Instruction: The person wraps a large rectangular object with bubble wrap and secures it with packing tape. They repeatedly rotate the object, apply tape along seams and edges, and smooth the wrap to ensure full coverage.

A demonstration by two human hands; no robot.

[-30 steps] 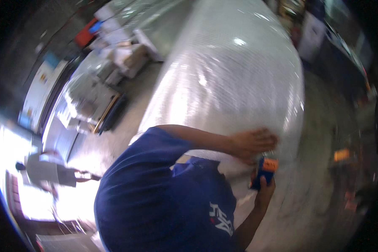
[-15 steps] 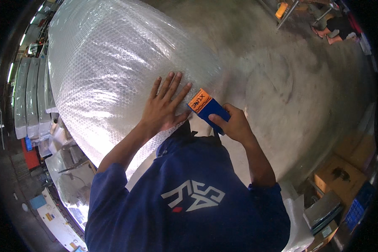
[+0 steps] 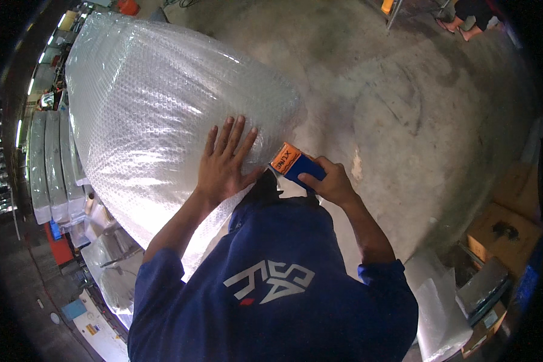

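Seen from above, a person in a blue shirt (image 3: 271, 301) leaned over a large bundle wrapped in clear bubble wrap (image 3: 163, 120) that stood on a concrete floor (image 3: 416, 120). The left hand (image 3: 226, 163) lay flat on the wrap, fingers spread, pressing it down near the bundle's edge. The right hand (image 3: 332, 184) was closed around a blue and orange tape dispenser (image 3: 295, 164), its orange end touching the wrap just beside the left thumb. Compared with half a second before, the hands had scarcely shifted, so the dispenser seemed settled at the seam. Cardboard boxes (image 3: 501, 232) sat at the right.
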